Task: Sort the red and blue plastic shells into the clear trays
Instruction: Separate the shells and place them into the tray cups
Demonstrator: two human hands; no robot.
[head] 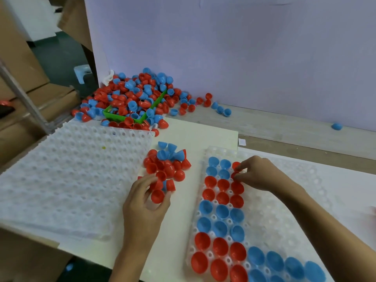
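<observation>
Over the clear tray [205, 157] on the right, right hand [257, 174] pinches a red shell [236, 175] at a pocket — left hand [146, 200] grips several red shells [157, 195] beside the loose pile [166, 161].

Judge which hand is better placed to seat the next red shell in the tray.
Right hand: its fingertips already pinch a red shell over the clear tray. The left hand grips shells at the loose pile.
</observation>
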